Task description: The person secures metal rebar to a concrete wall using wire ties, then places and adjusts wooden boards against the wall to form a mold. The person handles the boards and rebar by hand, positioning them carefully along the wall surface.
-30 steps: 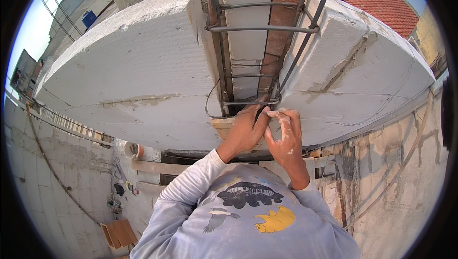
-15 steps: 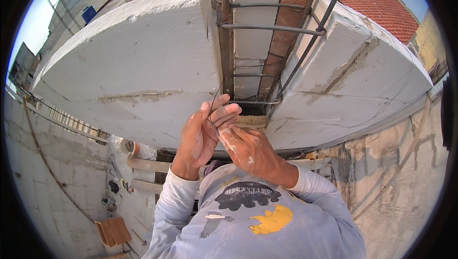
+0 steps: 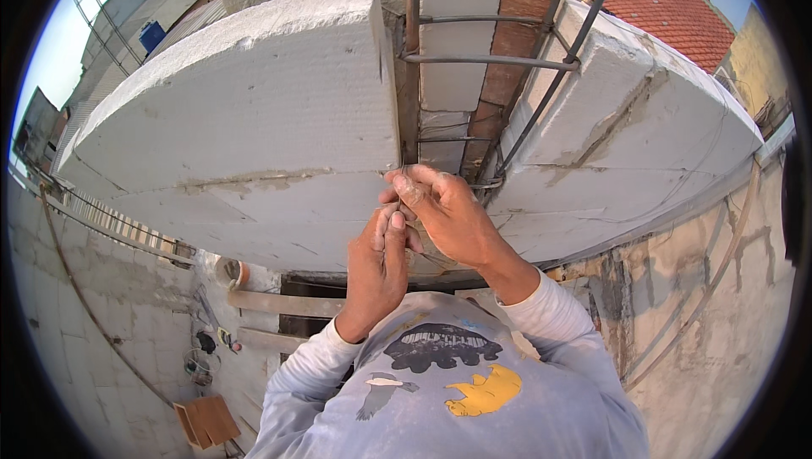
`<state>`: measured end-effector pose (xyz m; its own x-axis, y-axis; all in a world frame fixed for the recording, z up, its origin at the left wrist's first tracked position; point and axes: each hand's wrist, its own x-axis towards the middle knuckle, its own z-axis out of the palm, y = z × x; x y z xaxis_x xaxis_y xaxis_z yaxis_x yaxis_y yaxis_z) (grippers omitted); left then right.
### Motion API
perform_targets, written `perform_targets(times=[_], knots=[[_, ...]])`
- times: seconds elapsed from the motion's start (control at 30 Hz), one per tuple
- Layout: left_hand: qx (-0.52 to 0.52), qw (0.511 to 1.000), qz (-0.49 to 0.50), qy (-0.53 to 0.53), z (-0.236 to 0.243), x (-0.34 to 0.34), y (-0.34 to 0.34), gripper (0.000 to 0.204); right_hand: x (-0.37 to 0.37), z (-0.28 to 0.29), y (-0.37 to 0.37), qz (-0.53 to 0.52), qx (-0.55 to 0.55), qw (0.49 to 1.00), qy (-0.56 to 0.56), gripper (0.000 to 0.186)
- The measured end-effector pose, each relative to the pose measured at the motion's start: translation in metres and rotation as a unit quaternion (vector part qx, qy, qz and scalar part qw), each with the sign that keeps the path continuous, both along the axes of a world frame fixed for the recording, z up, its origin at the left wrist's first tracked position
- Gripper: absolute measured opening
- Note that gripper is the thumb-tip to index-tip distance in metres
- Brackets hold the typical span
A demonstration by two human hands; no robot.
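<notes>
My left hand is closed, thumb and fingers pinching a thin dark tie wire. Just above it, my right hand pinches the same wire between thumb and forefinger. Most of the wire is hidden by the fingers. Both hands are in front of the gap between two white block walls, close to the left wall's edge. Steel bars with stirrups rise through that gap, and my right hand covers their lower part. White dust marks the fingers.
The left block wall and right block wall flank the gap. A reddish-brown board stands behind the bars. Below are wooden planks, a bucket, a brown box-like piece and tangled cords.
My right hand has moved up, above the left one. My left hand has gone from spread fingers to a pinch and shifted slightly right. The view has tilted a little.
</notes>
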<state>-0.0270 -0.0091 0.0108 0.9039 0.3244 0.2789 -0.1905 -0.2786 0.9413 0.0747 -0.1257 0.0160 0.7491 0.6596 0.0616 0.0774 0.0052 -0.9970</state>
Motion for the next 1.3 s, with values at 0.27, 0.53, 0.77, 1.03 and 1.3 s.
perform_targets(times=[0.27, 0.53, 0.77, 1.03, 1.3], knots=[[0.516, 0.835, -0.053, -0.186, 0.067, 0.000, 0.063, 0.009, -0.010, -0.007, 0.011, -0.104, -0.017, 0.987, -0.118, 0.024], [0.815, 0.509, -0.147, -0.236, 0.132, 0.068, 0.053, 0.010, -0.018, 0.001, 0.011, -0.136, -0.079, 0.956, -0.246, 0.015], [0.872, 0.426, -0.204, -0.128, 0.150, 0.081, 0.037, 0.012, -0.020, -0.004, 0.013, -0.138, -0.023, 0.960, -0.244, 0.016], [0.875, 0.438, -0.188, -0.083, 0.154, 0.076, 0.020, 0.012, -0.019, -0.003, 0.005, -0.119, -0.024, 0.968, -0.219, 0.013], [0.894, 0.415, -0.157, -0.070, 0.173, 0.060, 0.005, 0.012, -0.018, 0.000, -0.002, -0.098, -0.036, 0.976, -0.192, 0.017]])
